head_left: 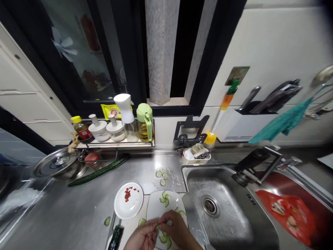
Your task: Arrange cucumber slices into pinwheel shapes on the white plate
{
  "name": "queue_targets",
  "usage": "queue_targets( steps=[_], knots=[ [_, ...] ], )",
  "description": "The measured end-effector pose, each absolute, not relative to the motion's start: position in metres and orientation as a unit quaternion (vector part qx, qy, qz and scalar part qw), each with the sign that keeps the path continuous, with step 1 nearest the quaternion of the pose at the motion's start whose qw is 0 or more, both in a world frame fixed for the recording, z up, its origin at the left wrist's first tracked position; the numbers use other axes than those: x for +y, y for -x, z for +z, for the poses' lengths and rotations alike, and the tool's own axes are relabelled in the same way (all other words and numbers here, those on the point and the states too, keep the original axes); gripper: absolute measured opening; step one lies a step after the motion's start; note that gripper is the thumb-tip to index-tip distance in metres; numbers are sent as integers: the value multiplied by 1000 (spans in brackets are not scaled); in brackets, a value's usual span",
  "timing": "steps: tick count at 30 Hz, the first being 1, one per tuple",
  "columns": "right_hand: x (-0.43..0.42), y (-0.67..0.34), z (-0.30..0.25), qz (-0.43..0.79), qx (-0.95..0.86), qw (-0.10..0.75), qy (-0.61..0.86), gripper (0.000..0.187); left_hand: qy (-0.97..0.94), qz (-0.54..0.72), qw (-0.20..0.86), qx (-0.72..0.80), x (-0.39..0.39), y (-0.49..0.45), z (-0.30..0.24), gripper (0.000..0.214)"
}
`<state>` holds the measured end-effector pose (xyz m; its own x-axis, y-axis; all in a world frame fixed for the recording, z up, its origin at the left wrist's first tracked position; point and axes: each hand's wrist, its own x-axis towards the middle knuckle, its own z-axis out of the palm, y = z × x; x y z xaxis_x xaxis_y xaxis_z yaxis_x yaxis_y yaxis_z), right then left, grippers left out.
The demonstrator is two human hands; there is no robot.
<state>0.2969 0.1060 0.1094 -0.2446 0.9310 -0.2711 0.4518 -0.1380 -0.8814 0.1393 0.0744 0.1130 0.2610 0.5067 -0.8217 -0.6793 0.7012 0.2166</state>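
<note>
Over a square white plate (153, 199), my left hand (144, 236) and my right hand (175, 227) meet at the fingertips. Pinched between them is a small cucumber slice (157, 226), mostly hidden by the fingers. Cucumber slices (164, 198) lie in a curved cluster at the plate's far side; more sit at its right edge and below my hands. Left of it, a round white plate (120, 208) carries small red pieces (127, 195). A cut cucumber (116, 238) rests near the bottom edge, close to my left hand.
Loose cucumber slices (161, 175) lie on the wet steel counter behind the plate. A whole cucumber (99, 171) lies below the condiment rack (122, 144), beside a lidded pot (61, 163). To the right are the sink (223, 208), a faucet (270, 163) and a red bag (288, 211).
</note>
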Motion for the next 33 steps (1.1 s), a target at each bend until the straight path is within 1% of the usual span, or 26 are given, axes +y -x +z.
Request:
queue_targets(
  steps=[3, 6, 11, 14, 19, 23, 27, 33],
  knots=[
    [110, -297, 104, 494, -625, 234, 557, 7, 68, 396, 764, 505, 78, -136, 108, 29],
    [113, -294, 104, 481, -640, 208, 561, 9, 5, 421, 739, 527, 80, -134, 96, 32],
    [122, -288, 108, 426, -689, 112, 575, 14, -214, 414, 672, 576, 79, -126, 68, 15],
    [129, -282, 107, 376, -712, 69, 588, 15, -324, 386, 590, 631, 78, -124, 54, 12],
    [134, -271, 100, 313, -724, 33, 614, 18, -469, 315, 401, 721, 77, -125, 51, 20],
    [135, -264, 93, 283, -740, 16, 610, 19, -540, 276, 317, 729, 78, -122, 53, 22],
    [136, -259, 91, 269, -752, 10, 601, 16, -562, 261, 279, 734, 79, -120, 51, 23],
    [138, -259, 90, 256, -770, 12, 584, 13, -571, 268, 259, 731, 78, -120, 42, 24]
  ],
)
